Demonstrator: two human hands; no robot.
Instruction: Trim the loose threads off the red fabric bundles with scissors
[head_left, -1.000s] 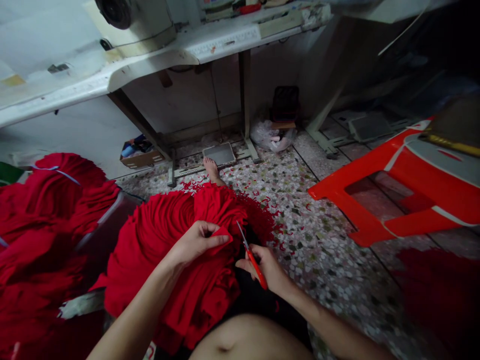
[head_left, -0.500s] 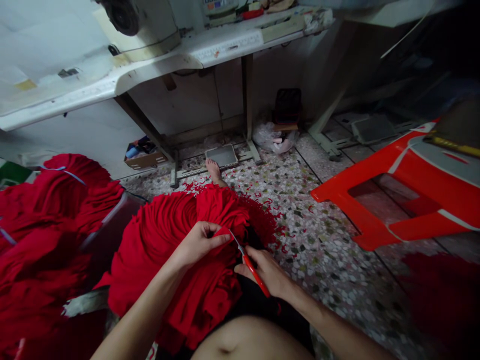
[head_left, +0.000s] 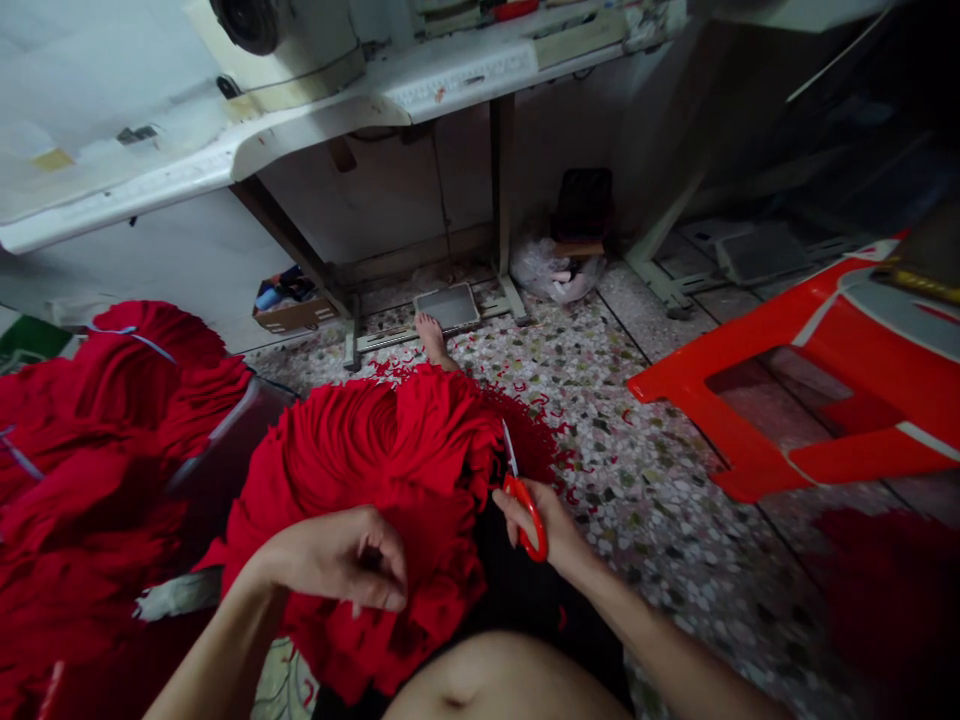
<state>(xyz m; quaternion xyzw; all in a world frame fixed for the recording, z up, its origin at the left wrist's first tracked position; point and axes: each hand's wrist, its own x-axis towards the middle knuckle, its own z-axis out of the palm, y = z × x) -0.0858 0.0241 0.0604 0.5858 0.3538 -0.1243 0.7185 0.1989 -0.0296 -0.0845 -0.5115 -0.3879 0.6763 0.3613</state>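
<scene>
Red-handled scissors are in my right hand, with fingers closed round the handle loops. Their narrow metal blades point up and away, beside the right edge of a big heap of red fabric pieces. My left hand is over the near part of this heap, its fingers curled down toward the thumb. Whatever lies between those fingertips is hidden against the red cloth. The heap rests across my lap, its pieces layered in curved rows.
More red fabric bundles, tied with pale strips, fill a container at left. Red scraps litter the speckled floor. An orange stool lies at right. Ahead stands a sewing machine table, with a foot pedal and a cardboard box below.
My left hand has moved down and left, away from the blades, where it pinched a red fabric piece. The scissors have turned more upright and shifted slightly right.
</scene>
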